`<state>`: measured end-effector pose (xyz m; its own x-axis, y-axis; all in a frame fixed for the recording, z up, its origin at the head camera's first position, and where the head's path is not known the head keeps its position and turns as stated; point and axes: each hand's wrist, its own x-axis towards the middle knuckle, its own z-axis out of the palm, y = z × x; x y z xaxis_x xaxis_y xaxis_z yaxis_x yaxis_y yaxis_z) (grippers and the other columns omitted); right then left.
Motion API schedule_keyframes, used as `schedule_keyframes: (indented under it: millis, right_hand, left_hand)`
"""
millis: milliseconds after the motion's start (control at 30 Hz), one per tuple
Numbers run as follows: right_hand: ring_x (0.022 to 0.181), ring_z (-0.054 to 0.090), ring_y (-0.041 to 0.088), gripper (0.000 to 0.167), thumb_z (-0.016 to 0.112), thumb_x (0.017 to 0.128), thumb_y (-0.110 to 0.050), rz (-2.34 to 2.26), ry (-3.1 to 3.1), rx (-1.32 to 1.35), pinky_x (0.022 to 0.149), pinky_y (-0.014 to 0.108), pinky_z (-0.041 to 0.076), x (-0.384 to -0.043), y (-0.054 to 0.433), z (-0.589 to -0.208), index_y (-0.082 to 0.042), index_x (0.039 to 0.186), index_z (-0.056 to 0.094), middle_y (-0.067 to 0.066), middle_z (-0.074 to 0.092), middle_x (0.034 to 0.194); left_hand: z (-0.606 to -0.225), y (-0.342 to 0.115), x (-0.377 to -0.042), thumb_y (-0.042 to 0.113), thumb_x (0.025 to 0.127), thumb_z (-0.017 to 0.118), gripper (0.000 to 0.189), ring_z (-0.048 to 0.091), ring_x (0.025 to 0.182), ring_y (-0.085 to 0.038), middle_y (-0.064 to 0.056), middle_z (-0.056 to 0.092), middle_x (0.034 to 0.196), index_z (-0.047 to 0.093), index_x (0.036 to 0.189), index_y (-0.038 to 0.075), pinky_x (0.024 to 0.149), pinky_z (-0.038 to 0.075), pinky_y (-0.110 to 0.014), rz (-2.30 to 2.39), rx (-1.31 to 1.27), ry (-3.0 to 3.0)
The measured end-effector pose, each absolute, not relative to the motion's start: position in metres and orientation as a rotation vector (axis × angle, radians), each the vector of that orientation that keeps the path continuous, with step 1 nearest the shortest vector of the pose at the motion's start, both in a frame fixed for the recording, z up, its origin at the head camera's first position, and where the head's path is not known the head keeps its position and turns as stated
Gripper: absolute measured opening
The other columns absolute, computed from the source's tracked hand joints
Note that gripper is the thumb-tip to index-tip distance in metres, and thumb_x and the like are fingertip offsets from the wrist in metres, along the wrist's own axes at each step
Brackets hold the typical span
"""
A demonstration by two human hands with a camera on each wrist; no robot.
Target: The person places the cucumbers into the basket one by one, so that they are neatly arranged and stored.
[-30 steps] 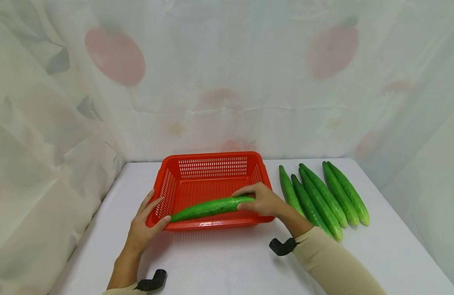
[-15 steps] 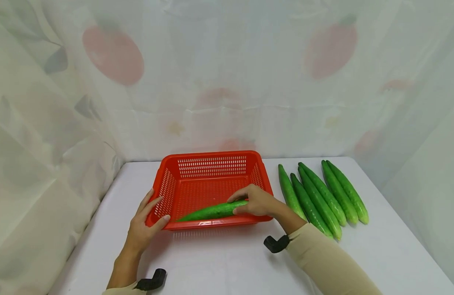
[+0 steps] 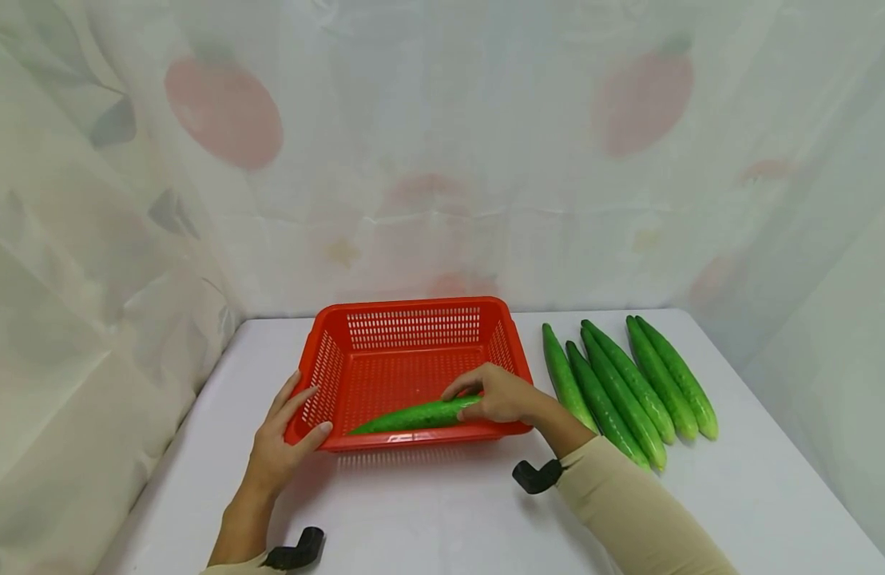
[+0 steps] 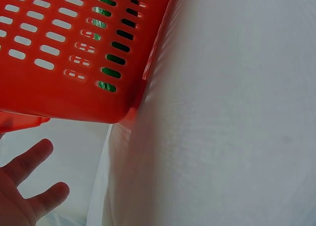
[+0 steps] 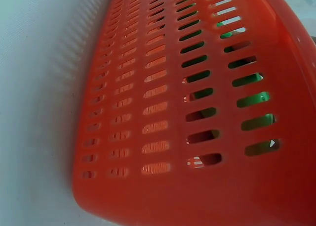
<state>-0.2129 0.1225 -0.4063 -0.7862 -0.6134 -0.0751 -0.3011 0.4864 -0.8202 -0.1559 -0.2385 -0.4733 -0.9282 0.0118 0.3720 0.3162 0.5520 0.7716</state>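
A red plastic basket with slotted walls stands on the table. Inside it, along the front wall, lies a green cucumber, its narrow tip toward the left. My right hand grips the cucumber's right part between thumb and fingers, covering that end. At the basket's front left corner my left hand rests with spread, mostly straight fingers, thumb by the front rim. Two of its extended fingers show beside the basket in the left wrist view. Through the slots in the right wrist view, green of the cucumber shows; the right hand is hidden there.
Several cucumbers lie side by side on the white table, right of the basket. Printed cloth hangs behind the table and along both sides. A black wrist mount sits on the right wrist, another on the left.
My right hand has lowered the cucumber into the basket, moving slightly left; its left tip has dropped behind the front rim. The left hand has stayed at the corner.
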Motion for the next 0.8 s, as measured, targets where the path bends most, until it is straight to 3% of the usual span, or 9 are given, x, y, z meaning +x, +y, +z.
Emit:
schedule_keyframes:
  millis: [167, 367, 800]
  right_hand:
    - [0.097, 0.058, 0.018, 0.03, 0.073, 0.084, -0.006, -1.215, 2.33, -0.801, 0.079, 0.036, 0.049, -0.2132, 0.1224, -0.4081, -0.02, 0.11, 0.074, -0.007, 0.067, 0.105]
    - [0.1, 0.063, 0.027, 0.033, 0.07, 0.085, -0.001, -1.282, 2.219, -0.794, 0.081, 0.033, 0.051, -0.2131, 0.122, -0.4086, -0.015, 0.114, 0.072, 0.002, 0.068, 0.109]
    - [0.101, 0.064, 0.028, 0.036, 0.07, 0.086, -0.005, -1.314, 2.194, -0.785, 0.085, 0.035, 0.05, -0.2134, 0.1229, -0.407, -0.007, 0.122, 0.067, 0.01, 0.065, 0.118]
  left_hand:
    - [-0.4734, -0.2384, -0.1556, 0.023, 0.083, 0.075, 0.058, 0.031, 0.136, -0.03, 0.002, 0.025, 0.156, 0.055, 0.136, 0.009, 0.085, 0.036, -0.01, -1.309, -0.263, -2.474]
    - [-0.4738, -0.2386, -0.1557, 0.023, 0.083, 0.075, 0.058, 0.03, 0.136, -0.03, 0.002, 0.025, 0.156, 0.055, 0.136, 0.009, 0.086, 0.035, -0.01, -1.302, -0.256, -2.479]
    - [-0.4716, -0.2381, -0.1547, 0.023, 0.083, 0.075, 0.059, 0.032, 0.134, -0.033, 0.0, 0.025, 0.156, 0.055, 0.136, 0.008, 0.084, 0.037, -0.011, -1.316, -0.27, -2.472]
